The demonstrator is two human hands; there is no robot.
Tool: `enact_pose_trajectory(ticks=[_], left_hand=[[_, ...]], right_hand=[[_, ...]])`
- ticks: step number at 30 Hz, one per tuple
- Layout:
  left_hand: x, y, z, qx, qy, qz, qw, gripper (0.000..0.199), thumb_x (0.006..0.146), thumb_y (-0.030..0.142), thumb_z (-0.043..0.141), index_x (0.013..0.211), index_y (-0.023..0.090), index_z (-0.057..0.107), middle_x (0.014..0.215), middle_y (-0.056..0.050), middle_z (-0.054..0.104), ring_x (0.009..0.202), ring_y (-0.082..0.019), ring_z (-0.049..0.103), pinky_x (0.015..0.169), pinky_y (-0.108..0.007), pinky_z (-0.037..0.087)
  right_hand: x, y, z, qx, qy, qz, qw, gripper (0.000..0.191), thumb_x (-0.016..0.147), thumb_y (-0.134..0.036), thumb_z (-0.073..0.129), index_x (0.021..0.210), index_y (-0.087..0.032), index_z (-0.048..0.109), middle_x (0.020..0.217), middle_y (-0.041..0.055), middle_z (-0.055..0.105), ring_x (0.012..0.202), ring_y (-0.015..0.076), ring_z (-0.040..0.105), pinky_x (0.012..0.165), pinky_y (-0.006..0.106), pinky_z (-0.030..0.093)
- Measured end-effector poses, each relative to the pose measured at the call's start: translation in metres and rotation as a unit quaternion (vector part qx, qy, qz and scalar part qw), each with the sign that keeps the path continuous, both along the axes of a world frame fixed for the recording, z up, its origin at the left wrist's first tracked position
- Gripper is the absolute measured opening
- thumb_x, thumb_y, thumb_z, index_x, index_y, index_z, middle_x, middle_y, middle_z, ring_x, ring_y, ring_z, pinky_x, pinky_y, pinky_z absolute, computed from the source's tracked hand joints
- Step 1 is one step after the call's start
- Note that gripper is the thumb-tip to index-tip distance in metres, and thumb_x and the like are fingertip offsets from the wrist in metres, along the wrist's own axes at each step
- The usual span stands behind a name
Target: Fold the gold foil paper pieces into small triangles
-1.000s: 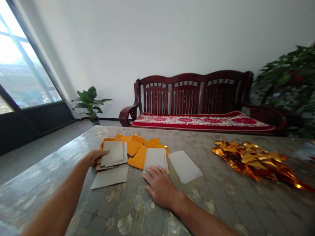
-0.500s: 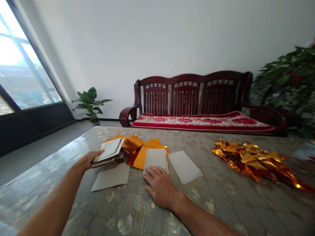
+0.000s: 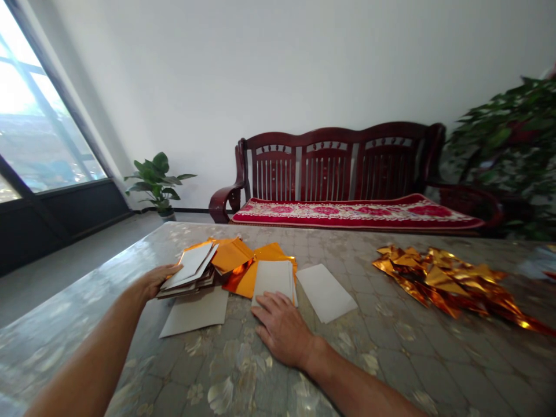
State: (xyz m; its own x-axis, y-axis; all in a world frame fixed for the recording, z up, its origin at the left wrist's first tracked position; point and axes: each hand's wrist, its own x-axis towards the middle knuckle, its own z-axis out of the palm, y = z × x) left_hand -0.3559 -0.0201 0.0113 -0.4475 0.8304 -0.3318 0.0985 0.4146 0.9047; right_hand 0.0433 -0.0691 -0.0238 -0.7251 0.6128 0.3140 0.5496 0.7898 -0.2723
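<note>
At the left, my left hand (image 3: 157, 280) grips the near-left edge of a stack of paper sheets (image 3: 191, 267), white-backed with orange foil showing at the far edge. This stack is slightly raised and fanned. A single pale sheet (image 3: 197, 313) lies partly under it. My right hand (image 3: 283, 331) rests flat, fingers a little spread, on the lower end of a smaller pile of pale sheets (image 3: 273, 277). Shiny orange foil sheets (image 3: 247, 281) spread out beneath and behind that pile. Another pale sheet (image 3: 328, 294) lies just right of it.
Folded gold foil pieces (image 3: 443, 281) lie heaped on the table's right side. The table (image 3: 369, 370) has a glossy patterned cover. Clear plastic (image 3: 541, 263) sits at the far right. Beyond stands a dark wooden bench (image 3: 328, 168), with potted plants (image 3: 158, 179) at both sides.
My left hand and its stack have shifted very slightly left, and an orange foil sheet behind the stack lies at a somewhat different angle. My right hand stays in place.
</note>
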Motion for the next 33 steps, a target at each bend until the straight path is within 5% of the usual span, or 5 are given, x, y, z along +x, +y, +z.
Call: enact_pose_trajectory(ticks=[6, 10, 13, 22, 33], left_hand=[[-0.004, 0.007, 0.005, -0.036, 0.144, -0.011, 0.989, 0.042, 0.063, 0.033, 0.078, 0.097, 0.013, 0.064, 0.079, -0.013, 0.072, 0.077, -0.032, 0.070, 0.066, -0.039, 0.057], [0.022, 0.016, 0.017, -0.035, 0.409, 0.057, 0.910, 0.052, 0.066, 0.033, 0.074, 0.113, 0.013, 0.064, 0.111, -0.020, 0.067, 0.111, -0.042, 0.060, 0.087, -0.049, 0.049], [0.069, 0.018, 0.021, 0.055, 0.523, -0.060, 0.849, 0.039, 0.080, 0.030, 0.059, 0.116, 0.019, 0.066, 0.122, -0.015, 0.065, 0.114, -0.035, 0.060, 0.095, -0.043, 0.045], [0.199, 0.007, -0.016, 0.107, 0.419, -0.277, 0.858, 0.039, 0.081, 0.028, 0.054, 0.115, 0.012, 0.066, 0.110, -0.015, 0.070, 0.102, -0.027, 0.064, 0.088, -0.033, 0.045], [0.226, 0.001, -0.009, 0.088, 0.539, -0.239, 0.803, 0.044, 0.088, 0.026, 0.053, 0.131, 0.018, 0.058, 0.138, -0.020, 0.052, 0.128, -0.035, 0.046, 0.103, -0.047, 0.037]], right_hand=[[0.000, 0.001, -0.002, -0.010, 0.010, 0.002, 1.000, 0.036, 0.093, -0.035, 0.057, 0.126, -0.023, 0.057, 0.139, 0.0071, 0.054, 0.132, 0.0227, 0.042, 0.116, 0.042, 0.024], [0.000, 0.001, -0.004, -0.002, 0.041, 0.001, 0.999, 0.033, 0.094, -0.030, 0.055, 0.126, -0.023, 0.058, 0.135, 0.0071, 0.057, 0.129, 0.0217, 0.045, 0.116, 0.043, 0.025], [0.001, 0.002, -0.003, 0.013, 0.089, -0.021, 0.996, 0.029, 0.097, -0.026, 0.047, 0.124, -0.023, 0.059, 0.127, 0.0060, 0.062, 0.123, 0.0200, 0.049, 0.114, 0.041, 0.028], [0.014, 0.015, -0.003, 0.002, 0.036, -0.217, 0.975, 0.038, 0.090, -0.024, 0.054, 0.128, -0.019, 0.057, 0.133, 0.0127, 0.054, 0.121, 0.0293, 0.045, 0.102, 0.046, 0.040], [0.011, 0.015, -0.004, -0.055, 0.147, -0.042, 0.987, 0.040, 0.090, -0.011, 0.044, 0.127, -0.016, 0.057, 0.139, 0.0101, 0.053, 0.130, 0.0173, 0.046, 0.112, 0.031, 0.036]])
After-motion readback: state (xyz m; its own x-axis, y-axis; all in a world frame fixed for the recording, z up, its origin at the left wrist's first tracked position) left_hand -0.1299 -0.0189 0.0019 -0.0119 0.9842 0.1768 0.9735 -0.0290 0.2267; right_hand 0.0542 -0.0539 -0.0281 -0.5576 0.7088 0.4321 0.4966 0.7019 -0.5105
